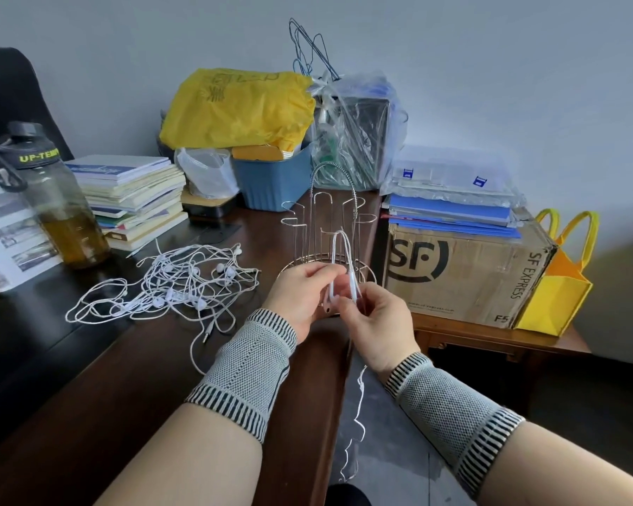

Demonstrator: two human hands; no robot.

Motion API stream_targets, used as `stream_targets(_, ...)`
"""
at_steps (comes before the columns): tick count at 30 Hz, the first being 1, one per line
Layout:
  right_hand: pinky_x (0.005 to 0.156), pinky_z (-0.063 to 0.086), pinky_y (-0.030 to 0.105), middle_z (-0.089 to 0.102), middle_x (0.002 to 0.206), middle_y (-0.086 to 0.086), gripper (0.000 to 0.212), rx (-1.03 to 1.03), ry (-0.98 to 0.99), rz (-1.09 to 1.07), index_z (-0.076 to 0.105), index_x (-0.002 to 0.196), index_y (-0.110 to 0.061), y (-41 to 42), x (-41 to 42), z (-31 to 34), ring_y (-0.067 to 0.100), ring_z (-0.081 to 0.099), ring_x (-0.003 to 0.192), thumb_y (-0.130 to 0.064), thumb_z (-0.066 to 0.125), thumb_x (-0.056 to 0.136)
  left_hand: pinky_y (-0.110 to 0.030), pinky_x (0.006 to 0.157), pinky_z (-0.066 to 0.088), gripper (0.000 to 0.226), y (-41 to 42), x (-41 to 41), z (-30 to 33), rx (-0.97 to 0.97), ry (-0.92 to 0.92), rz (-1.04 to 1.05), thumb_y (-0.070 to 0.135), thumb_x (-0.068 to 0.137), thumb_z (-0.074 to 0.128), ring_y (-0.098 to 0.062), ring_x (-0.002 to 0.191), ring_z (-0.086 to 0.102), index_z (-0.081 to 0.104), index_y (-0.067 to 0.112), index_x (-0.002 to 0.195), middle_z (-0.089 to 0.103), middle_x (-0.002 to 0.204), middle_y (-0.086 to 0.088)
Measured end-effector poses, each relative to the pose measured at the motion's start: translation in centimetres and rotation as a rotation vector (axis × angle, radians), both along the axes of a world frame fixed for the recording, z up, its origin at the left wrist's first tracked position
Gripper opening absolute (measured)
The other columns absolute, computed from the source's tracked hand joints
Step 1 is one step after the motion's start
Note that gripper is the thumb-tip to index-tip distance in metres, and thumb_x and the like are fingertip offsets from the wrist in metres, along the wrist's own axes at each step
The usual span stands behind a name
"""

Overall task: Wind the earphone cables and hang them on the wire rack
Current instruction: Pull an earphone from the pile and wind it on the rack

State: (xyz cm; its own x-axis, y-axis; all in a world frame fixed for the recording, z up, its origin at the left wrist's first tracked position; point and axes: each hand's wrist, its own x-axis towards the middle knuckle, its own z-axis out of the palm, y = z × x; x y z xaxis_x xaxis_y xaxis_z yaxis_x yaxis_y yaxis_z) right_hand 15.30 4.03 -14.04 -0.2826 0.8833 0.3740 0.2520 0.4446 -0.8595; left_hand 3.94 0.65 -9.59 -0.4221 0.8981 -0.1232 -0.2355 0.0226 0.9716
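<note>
Dark surface [88,378] carries the wire rack [326,228], far centre. Both my hands, left [300,292] and right [375,321], pinch one earphone cable [340,257] near it; winding underway. Next: finish coil, hook it.

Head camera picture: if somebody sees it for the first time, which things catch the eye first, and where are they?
In the centre, the left hand and the right hand both pinch a white earphone cable, looped in front of the wire rack; its loose end hangs below the table edge. Left of the hands, a tangled pile of earphones lies on the dark table. A bright yellow bag sits on the clutter behind.
</note>
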Motion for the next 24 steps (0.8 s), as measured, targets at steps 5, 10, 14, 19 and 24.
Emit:
stream_targets(5, 0.057, 0.045, 0.024, 0.059, 0.062, -0.001, 0.016, -0.085, 0.045, -0.056, 0.062, 0.078, -0.017, 0.48, -0.11, -0.32, 0.008, 0.049, 0.054, -0.027, 0.074, 0.08, -0.025, 0.058, 0.055, 0.009, -0.1, 0.02, -0.36, -0.007, -0.065, -0.043, 0.005, 0.094, 0.059, -0.014, 0.068, 0.07, 0.068, 0.004, 0.094, 0.072, 0.084, -0.009)
stream_targets(10, 0.055, 0.042, 0.026, 0.05, 0.059, -0.004, 0.017, -0.125, 0.082, 0.023, 0.066, 0.078, -0.011, 0.3, -0.61, -0.45, 0.007, 0.042, 0.052, -0.025, 0.074, 0.079, -0.031, 0.07, 0.053, 0.01, -0.15, -0.24, -0.69, -0.005, -0.087, -0.056, 0.004, 0.092, 0.061, -0.016, 0.067, 0.068, 0.069, 0.004, 0.085, 0.073, 0.076, -0.007)
stream_targets(14, 0.054, 0.043, 0.025, 0.052, 0.059, -0.002, 0.014, -0.108, 0.048, 0.046, 0.067, 0.079, -0.01, 0.39, -0.6, -0.5, 0.007, 0.041, 0.051, -0.023, 0.072, 0.081, -0.031, 0.074, 0.054, 0.013, -0.38, -0.16, -0.78, 0.004, -0.109, -0.072, 0.003, 0.092, 0.06, -0.015, 0.073, 0.07, 0.069, 0.003, 0.083, 0.074, 0.076, -0.006)
stream_targets(19, 0.056, 0.047, 0.027, 0.059, 0.061, 0.007, 0.015, -0.116, 0.054, 0.037, 0.067, 0.075, -0.012, 0.53, -0.55, -0.5, 0.007, 0.047, 0.052, -0.024, 0.073, 0.08, -0.033, 0.075, 0.056, 0.018, -0.44, -0.19, -0.72, 0.017, -0.119, -0.083, -0.006, 0.093, 0.051, -0.017, 0.075, 0.072, 0.067, 0.0, 0.087, 0.074, 0.079, -0.009)
stream_targets(24, 0.064, 0.053, 0.038, 0.066, 0.073, 0.017, 0.022, -0.106, 0.058, 0.049, 0.069, 0.079, -0.01, 0.65, -0.33, -1.0, 0.021, 0.055, 0.059, -0.031, 0.074, 0.079, -0.037, 0.08, 0.057, 0.016, -0.63, -0.21, -0.6, 0.042, -0.089, -0.079, -0.006, 0.094, 0.051, -0.023, 0.077, 0.072, 0.066, 0.0, 0.089, 0.072, 0.079, -0.009)
